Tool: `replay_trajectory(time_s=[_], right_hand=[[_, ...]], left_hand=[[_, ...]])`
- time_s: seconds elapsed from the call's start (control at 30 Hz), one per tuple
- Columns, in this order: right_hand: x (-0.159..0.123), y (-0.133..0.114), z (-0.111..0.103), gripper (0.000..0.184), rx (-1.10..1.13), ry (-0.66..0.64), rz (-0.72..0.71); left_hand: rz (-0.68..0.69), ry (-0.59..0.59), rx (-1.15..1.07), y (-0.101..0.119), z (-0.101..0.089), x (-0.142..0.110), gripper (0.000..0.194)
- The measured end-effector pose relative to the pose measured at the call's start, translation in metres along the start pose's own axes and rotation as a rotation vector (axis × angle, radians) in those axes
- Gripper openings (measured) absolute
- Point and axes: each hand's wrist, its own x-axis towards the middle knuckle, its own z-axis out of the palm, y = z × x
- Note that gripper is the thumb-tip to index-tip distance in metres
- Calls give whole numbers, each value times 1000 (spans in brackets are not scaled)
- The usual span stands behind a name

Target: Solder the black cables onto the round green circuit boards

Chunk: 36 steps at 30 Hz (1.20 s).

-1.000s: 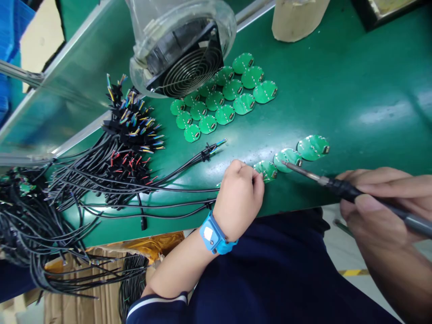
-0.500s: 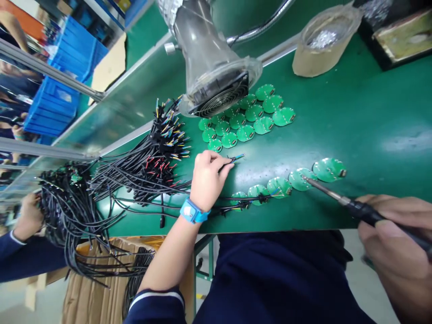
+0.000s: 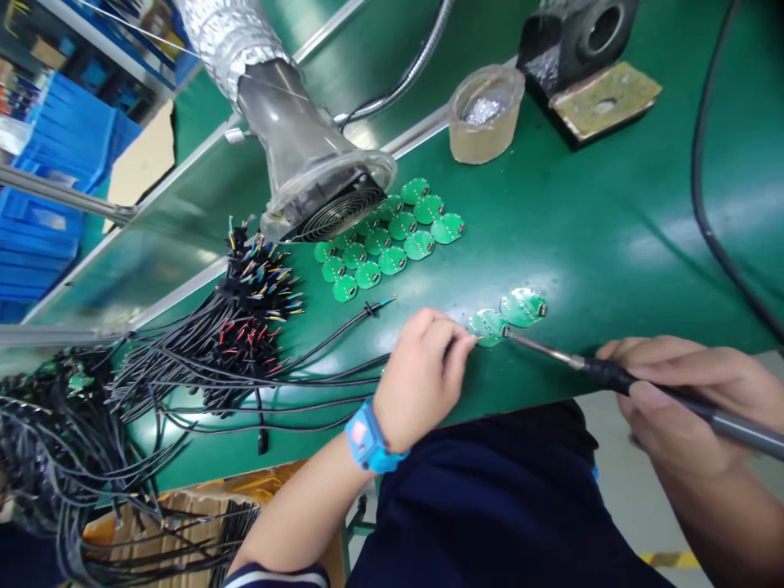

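- Currently, the left grip [image 3: 422, 367] is closed at the row of boards, its fingertips pinching a wire [image 3: 480, 337] beside the near board [image 3: 488, 327]; half a second ago it held a cable end over open desk [image 3: 600, 245], away from the row.
- The right grip [image 3: 686, 400], wrapped around the iron [image 3: 551, 353], has brought the tip from the near board's face to the connector [image 3: 505, 331] at its edge; whether metal meets metal is too small to tell.
- Just beyond, the end board [image 3: 523, 308] lies flat on the desk, overlapping or touching its neighbor.
- A loose cable [image 3: 343, 328], colored strands bared, now lies left of the closed fingers.
- The view has shifted, bringing more of the stand [image 3: 603, 102] into sight behind the pot [image 3: 483, 122]; a co-worker's hand, plain at far left earlier, is all but out of frame.
- Hidden behind the left grip are the rest of the row and most of the pinched wire.
- The fan [image 3: 336, 214] covers part of the board group [image 3: 393, 260], so its full count cannot be made out.
- Strands blur together in the cable pile [image 3: 245, 327], and the right forearm is cut off at the frame's edge.
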Motion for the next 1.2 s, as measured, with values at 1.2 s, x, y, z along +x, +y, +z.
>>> replay_trajectory(time_s=[1.2], right_hand=[[4,-5,9,34,-37,-168,-182]], left_hand=[[-110,50,66,5,37,2,12]])
